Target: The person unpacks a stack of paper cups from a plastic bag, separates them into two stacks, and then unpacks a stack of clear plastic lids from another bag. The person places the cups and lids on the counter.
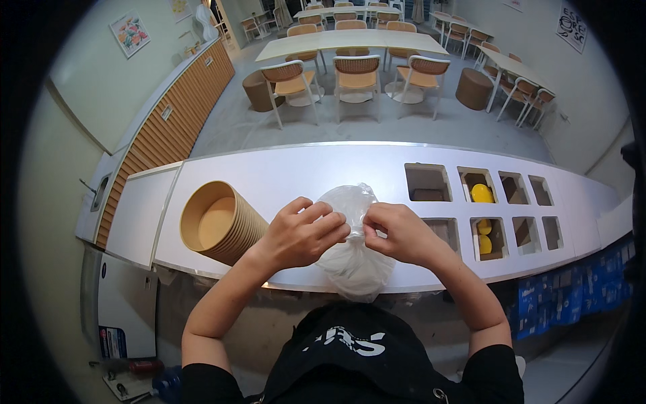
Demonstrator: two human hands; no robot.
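A clear plastic bag (356, 267) lies on the white counter (298, 166) before me, gathered at its middle, its lower part bulging over the near edge. What it contains is too blurred to tell. My left hand (308, 232) is at the left of the gathered part, fingers curled, touching the plastic. My right hand (396, 232) pinches the plastic from the right between thumb and forefinger. A tall stack of brown paper bowls (217, 219) lies tilted on its side, left of my left hand, its open mouth facing left.
Square cutouts (428, 183) line the counter's right part; yellow round objects (482, 193) lie in two. Blue packages (570, 298) are under the right end. Beyond the counter stand chairs (357, 73) and a long table (353, 40). A fire extinguisher (146, 366) lies low at the left.
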